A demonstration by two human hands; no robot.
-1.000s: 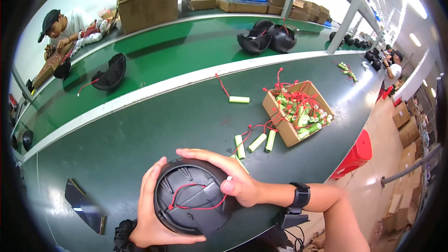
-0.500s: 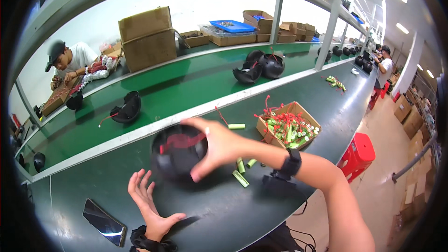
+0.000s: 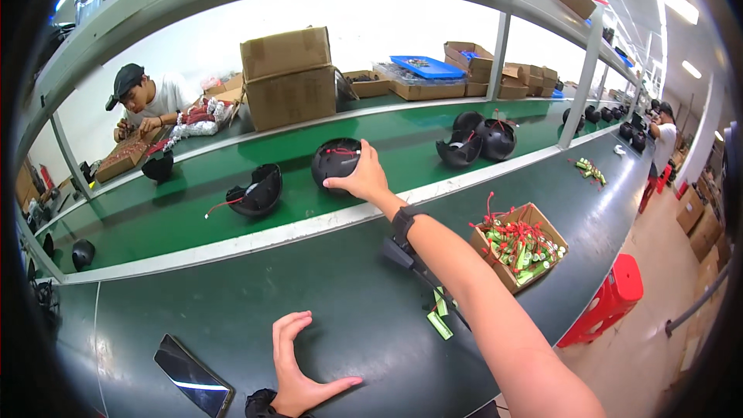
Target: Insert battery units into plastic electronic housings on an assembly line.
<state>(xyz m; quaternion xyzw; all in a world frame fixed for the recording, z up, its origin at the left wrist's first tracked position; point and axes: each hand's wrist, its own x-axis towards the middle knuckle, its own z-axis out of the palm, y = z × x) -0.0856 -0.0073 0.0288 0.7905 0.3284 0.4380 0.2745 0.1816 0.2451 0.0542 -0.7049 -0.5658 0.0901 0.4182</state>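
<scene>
Right hand (image 3: pixel 362 178) grips black shell (image 3: pixel 334 162); left hand (image 3: pixel 298 368) spread flat.

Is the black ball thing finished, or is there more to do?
Looks done: the black shell, red wires showing on top, sits on the green belt. In hand: the right hand rests on the shell; the left hand lies open and empty on the dark table. Left: the box holds many green cells with red wires, and loose cells lie nearby.
</scene>
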